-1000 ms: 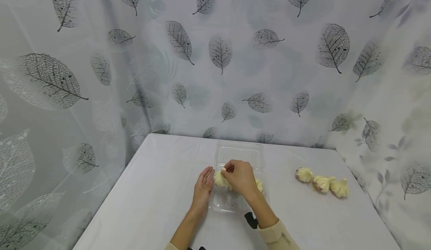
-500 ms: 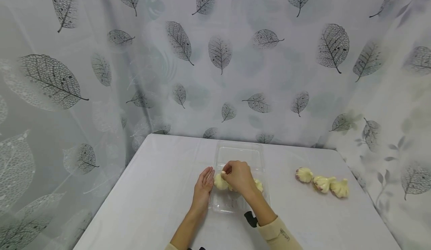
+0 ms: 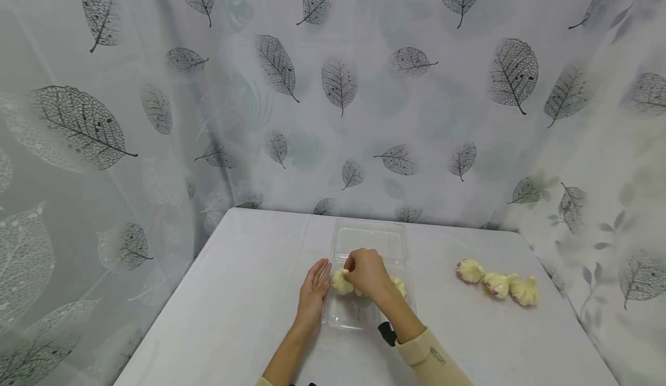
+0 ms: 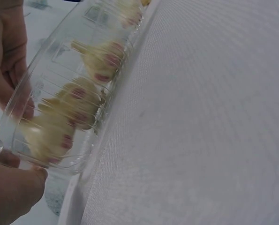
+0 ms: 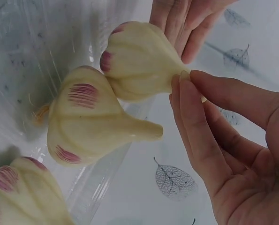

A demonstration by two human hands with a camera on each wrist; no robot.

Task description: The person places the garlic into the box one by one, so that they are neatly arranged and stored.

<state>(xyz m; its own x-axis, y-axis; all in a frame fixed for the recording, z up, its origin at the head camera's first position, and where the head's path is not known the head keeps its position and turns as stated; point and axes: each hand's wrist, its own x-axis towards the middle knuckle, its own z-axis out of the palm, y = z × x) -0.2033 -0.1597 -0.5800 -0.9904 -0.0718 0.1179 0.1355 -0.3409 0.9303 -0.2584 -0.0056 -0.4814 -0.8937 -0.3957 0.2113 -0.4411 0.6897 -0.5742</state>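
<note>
My right hand [image 3: 368, 273] pinches the stem of a cream garlic bulb [image 5: 141, 63] with purple streaks between thumb and fingertips. That bulb is at the left end of a clear plastic clamshell container [image 3: 346, 318], close against a second garlic bulb [image 5: 92, 117]. A third garlic bulb [image 5: 26, 192] lies farther along the row, and the left wrist view shows several through the clear wall. Flat along the container's left side, my left hand [image 3: 312, 290] has its fingers straight; its thumb [image 4: 22, 187] is at the container's end wall in the left wrist view.
The container's clear lid [image 3: 369, 242] lies folded back toward the far edge of the white table [image 3: 250, 293]. Three more garlic bulbs [image 3: 499, 284] sit in a row on the right. A leaf-printed curtain [image 3: 312, 85] hangs behind the table.
The pinched garlic bulb has come down slightly within the container, my right hand with it. My left hand has stayed in place at the container's side.
</note>
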